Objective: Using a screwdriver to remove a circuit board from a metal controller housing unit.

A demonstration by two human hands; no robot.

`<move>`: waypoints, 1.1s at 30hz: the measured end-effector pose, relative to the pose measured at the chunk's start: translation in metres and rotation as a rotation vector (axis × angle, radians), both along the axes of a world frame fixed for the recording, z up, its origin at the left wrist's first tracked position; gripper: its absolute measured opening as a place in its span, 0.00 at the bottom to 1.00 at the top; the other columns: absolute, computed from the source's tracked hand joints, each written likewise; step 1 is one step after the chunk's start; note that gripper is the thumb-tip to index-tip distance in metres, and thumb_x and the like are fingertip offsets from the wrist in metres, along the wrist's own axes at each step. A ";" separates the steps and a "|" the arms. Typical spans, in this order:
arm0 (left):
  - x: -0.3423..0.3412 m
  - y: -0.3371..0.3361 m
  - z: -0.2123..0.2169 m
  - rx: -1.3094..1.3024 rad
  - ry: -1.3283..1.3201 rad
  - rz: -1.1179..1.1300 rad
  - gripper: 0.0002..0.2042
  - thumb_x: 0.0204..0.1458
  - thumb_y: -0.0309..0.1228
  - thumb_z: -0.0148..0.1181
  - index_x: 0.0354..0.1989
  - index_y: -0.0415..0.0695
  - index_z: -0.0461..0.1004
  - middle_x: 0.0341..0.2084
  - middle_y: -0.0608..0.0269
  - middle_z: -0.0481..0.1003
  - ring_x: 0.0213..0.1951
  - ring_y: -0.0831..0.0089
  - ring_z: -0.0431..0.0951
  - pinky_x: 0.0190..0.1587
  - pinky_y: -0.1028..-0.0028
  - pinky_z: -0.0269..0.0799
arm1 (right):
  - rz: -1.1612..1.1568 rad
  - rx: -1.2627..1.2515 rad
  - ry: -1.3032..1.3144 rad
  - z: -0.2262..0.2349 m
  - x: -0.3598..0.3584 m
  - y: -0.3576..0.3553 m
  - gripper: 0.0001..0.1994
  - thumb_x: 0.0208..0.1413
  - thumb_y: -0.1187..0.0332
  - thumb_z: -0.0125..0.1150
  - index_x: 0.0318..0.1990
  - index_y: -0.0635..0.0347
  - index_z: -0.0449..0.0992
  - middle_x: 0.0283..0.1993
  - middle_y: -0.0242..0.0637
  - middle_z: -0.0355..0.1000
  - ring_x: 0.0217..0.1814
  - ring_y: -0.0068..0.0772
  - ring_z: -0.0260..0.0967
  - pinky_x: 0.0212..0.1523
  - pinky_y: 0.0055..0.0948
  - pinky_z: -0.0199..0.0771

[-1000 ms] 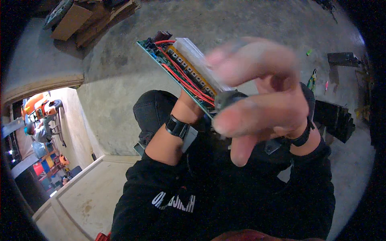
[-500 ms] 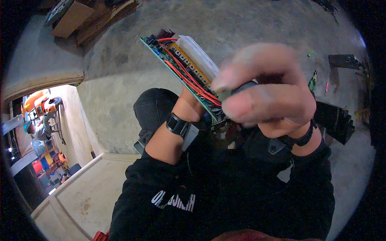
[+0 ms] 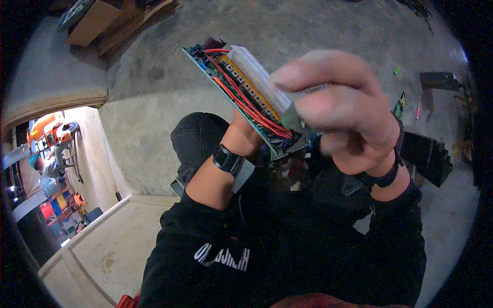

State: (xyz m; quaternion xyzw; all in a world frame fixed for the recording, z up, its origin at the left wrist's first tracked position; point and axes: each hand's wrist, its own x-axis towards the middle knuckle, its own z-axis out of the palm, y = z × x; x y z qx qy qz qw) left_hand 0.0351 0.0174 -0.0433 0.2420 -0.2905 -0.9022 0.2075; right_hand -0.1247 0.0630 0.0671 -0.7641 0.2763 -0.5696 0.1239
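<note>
A green circuit board (image 3: 241,95) with red wires, a yellow strip and a white block on top is held up close to the camera. My left hand (image 3: 246,134) grips it from below, mostly hidden behind the board; a black watch sits on that wrist. My right hand (image 3: 339,110) is blurred, fingers curled over the board's near end, pinching at a small grey part there. A black band is on the right wrist.
Bare concrete floor lies below. Wooden planks and a box (image 3: 97,20) rest at upper left. Dark objects (image 3: 426,156) and small green bits (image 3: 399,105) lie on the floor at right. A pale ledge (image 3: 92,241) runs at lower left, with a lower level beyond.
My right hand has shifted up and right along the board's near end, its fingers curling tighter. The board stays raised in my left hand.
</note>
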 end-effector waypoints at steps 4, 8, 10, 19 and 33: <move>0.001 -0.001 -0.003 0.003 -0.003 -0.001 0.20 0.55 0.45 0.46 0.46 0.44 0.71 0.40 0.58 0.74 0.43 0.63 0.75 0.45 0.64 0.73 | 0.030 0.081 -0.068 -0.001 0.002 0.003 0.10 0.56 0.71 0.56 0.46 0.57 0.71 0.46 0.52 0.69 0.41 0.41 0.73 0.40 0.34 0.76; 0.003 0.000 -0.003 0.005 -0.003 0.001 0.20 0.55 0.46 0.45 0.46 0.44 0.71 0.40 0.57 0.74 0.43 0.63 0.75 0.45 0.64 0.73 | 0.063 0.215 -0.185 0.000 0.011 0.010 0.09 0.56 0.73 0.55 0.44 0.57 0.71 0.46 0.52 0.69 0.44 0.41 0.72 0.43 0.36 0.75; 0.009 0.000 -0.001 0.009 -0.002 0.001 0.20 0.55 0.46 0.45 0.47 0.44 0.71 0.40 0.57 0.74 0.43 0.63 0.75 0.45 0.64 0.73 | 0.041 0.214 -0.200 0.003 0.019 0.011 0.08 0.56 0.74 0.55 0.44 0.57 0.71 0.46 0.52 0.70 0.45 0.41 0.72 0.43 0.37 0.75; 0.012 0.003 -0.003 0.025 -0.001 0.011 0.21 0.55 0.47 0.45 0.47 0.44 0.71 0.40 0.57 0.74 0.43 0.63 0.75 0.45 0.63 0.73 | 0.040 0.190 -0.162 -0.005 0.023 0.012 0.16 0.52 0.58 0.63 0.43 0.55 0.72 0.48 0.48 0.66 0.43 0.38 0.71 0.41 0.32 0.74; 0.009 0.003 0.000 0.081 -0.015 0.056 0.21 0.55 0.48 0.44 0.47 0.44 0.71 0.40 0.57 0.74 0.43 0.62 0.75 0.45 0.63 0.73 | 0.024 0.139 -0.085 0.003 0.018 0.011 0.15 0.49 0.61 0.66 0.44 0.50 0.72 0.47 0.47 0.66 0.44 0.39 0.70 0.41 0.32 0.72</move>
